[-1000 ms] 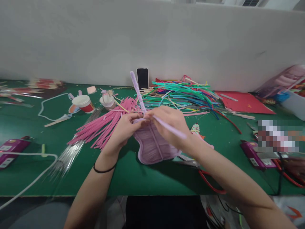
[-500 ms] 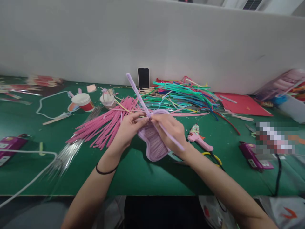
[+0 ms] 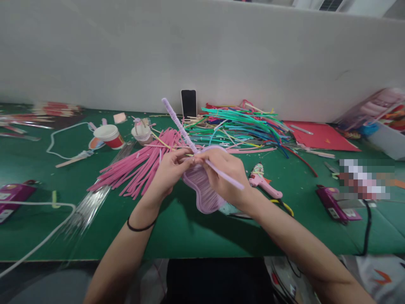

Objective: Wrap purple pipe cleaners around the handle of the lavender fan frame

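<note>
A lilac wing-like shape (image 3: 204, 192), edged and filled with pipe cleaner, hangs beneath my two hands. From its top a lilac stem wound with pipe cleaner (image 3: 177, 122) slants up and left. My left hand (image 3: 172, 171) pinches the base of that stem between thumb and fingers. Close beside it, my right hand (image 3: 226, 171) grips a lilac pipe cleaner (image 3: 226, 175) whose loose end sticks out over the wrist. The fingertips of both hands nearly meet and hide the joint. Part of the wing-like shape is covered by my right hand.
Pink pipe cleaners (image 3: 136, 166) lie left of my hands, over thin clear-looking rods (image 3: 84, 211). Teal and mixed pipe cleaners (image 3: 240, 122) are heaped behind. A pink glue gun (image 3: 264, 181) lies at right. A phone (image 3: 189, 103) leans on the partition. A paper cup (image 3: 110, 137) stands at left.
My right hand has shifted slightly left, and the loose pipe cleaner end over its wrist has swung to a flatter angle. The stem leans a little further left.
</note>
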